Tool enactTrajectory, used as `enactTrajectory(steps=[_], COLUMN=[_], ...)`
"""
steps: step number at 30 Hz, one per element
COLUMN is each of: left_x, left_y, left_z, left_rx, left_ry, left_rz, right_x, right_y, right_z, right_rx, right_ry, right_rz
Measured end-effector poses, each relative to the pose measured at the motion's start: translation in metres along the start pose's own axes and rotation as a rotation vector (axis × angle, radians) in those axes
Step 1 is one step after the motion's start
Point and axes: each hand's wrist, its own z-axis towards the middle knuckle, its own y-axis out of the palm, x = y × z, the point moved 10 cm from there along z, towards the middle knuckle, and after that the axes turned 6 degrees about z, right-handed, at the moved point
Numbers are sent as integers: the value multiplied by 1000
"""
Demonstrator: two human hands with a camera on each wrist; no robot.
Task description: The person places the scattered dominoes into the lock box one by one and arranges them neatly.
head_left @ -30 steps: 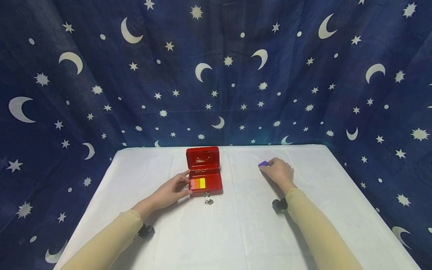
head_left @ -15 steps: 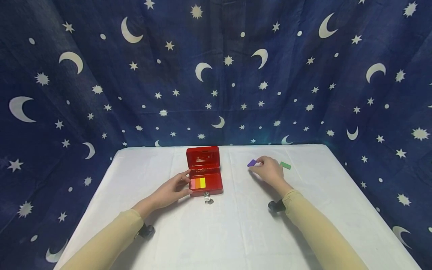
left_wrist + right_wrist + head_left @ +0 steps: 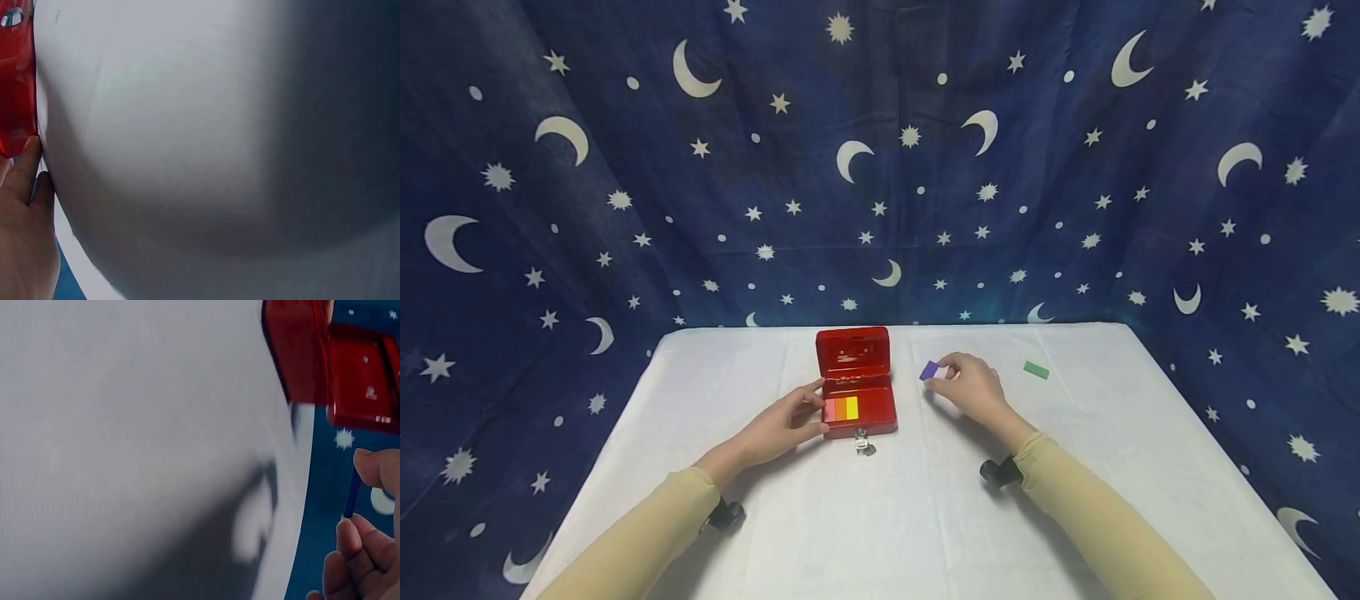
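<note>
A small red metal cash box (image 3: 876, 405) stands with its lid (image 3: 853, 353) raised. Side by side in its left part lie a pink block (image 3: 830, 410), an orange block (image 3: 841, 408) and a yellow block (image 3: 852, 407). My left hand (image 3: 775, 429) rests against the box's left side, thumb at the front corner and index finger near the hinge. To the right of the box, my right hand (image 3: 976, 392) pinches a flat purple block (image 3: 928, 371) between thumb and fingers. The right wrist view shows this purple block (image 3: 353, 494) edge-on.
A green block (image 3: 1036, 370) lies on the white tablecloth (image 3: 887, 525) to the right of my right hand. A metal lock piece with a key (image 3: 862, 442) sticks out at the box's front. A dark blue curtain (image 3: 925, 175) with moons and stars hangs behind.
My right hand has carried the purple block leftward, closer to the box. The green block, hidden a second ago, now shows fully. My left hand and the box stay put.
</note>
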Motion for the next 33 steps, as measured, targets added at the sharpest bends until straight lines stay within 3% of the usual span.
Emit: enactTrajectory(steps=[18,33], left_x=[3,0], left_y=[0,-1], left_z=[-1,1], left_rx=[-3,11], left_ry=[12,14], left_rz=[-12,19], right_x=[-41,-70], right_y=[42,68], right_z=[-11,-8], right_rx=[-125,-213], right_ry=[-56,-154], right_rz=[45,-25])
